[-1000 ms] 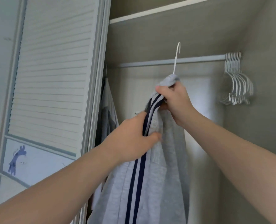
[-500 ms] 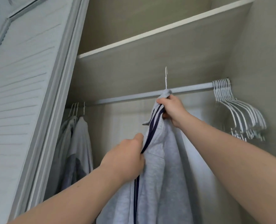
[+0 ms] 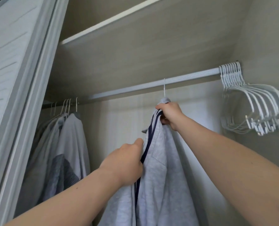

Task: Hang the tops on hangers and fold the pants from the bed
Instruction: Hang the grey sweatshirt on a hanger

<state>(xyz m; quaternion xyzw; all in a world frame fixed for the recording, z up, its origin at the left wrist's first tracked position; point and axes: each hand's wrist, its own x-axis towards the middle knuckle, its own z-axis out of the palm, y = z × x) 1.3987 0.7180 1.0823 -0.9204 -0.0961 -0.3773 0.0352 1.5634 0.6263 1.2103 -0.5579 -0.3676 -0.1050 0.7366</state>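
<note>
Grey striped top [image 3: 160,176] on white hanger [image 3: 164,88], hook up at closet rail [image 3: 127,90], mid-span. Right hand [image 3: 169,115] gripping collar at hanger neck; left hand [image 3: 125,163] clutching striped front edge lower down. Hung shirts [image 3: 70,144] bunched far left by louvred door [image 3: 13,79]; empty hangers [image 3: 253,115] stacked far right at wall. Bare rail either side, shelf [image 3: 111,25] well above.

Soft even daylight; slight softness, wide-angle edge bending
</note>
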